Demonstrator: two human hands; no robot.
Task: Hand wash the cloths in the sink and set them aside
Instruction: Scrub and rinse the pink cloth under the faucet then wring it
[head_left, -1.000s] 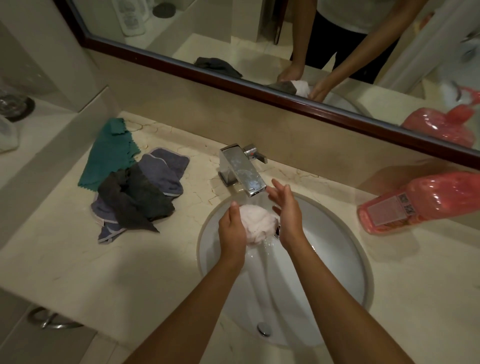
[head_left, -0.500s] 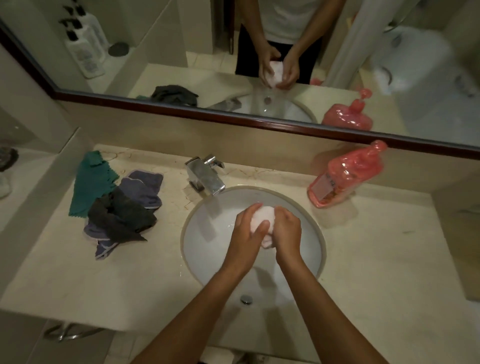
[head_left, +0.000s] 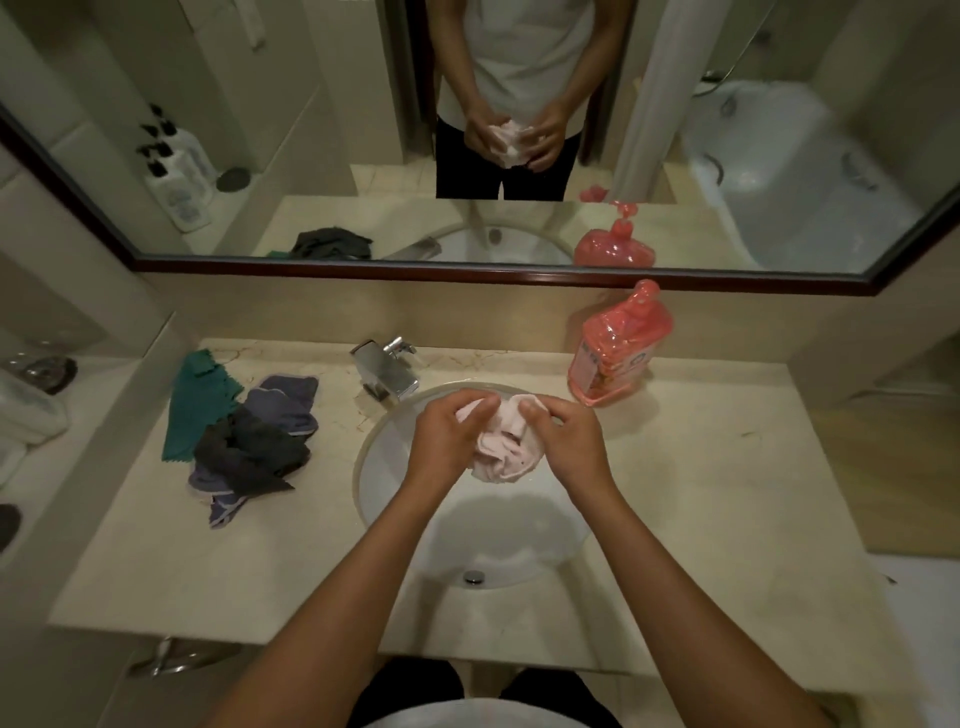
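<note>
A crumpled pale pink cloth (head_left: 503, 447) hangs above the white oval sink (head_left: 387, 467). My left hand (head_left: 447, 441) grips its left side and my right hand (head_left: 563, 441) pinches its upper right edge; the cloth is partly spread between them. The chrome faucet (head_left: 384, 371) stands behind the sink at its left, with no water visibly running. Left of the sink lies a pile of cloths on the counter: a green one (head_left: 200, 402), a blue-grey one (head_left: 283, 402) and a dark grey one (head_left: 249, 449) on top.
A pink soap bottle (head_left: 615, 348) stands behind the sink to the right. The beige marble counter (head_left: 727, 493) runs under a wide mirror (head_left: 311, 104). A side shelf at the left holds a glass item (head_left: 49, 371). The drain (head_left: 474, 577) sits at the sink's near side.
The cloth went from under the running faucet to a tight ball squeezed in both hands, and now my hands have drawn apart, loosening and spreading it. The view has pulled back.
</note>
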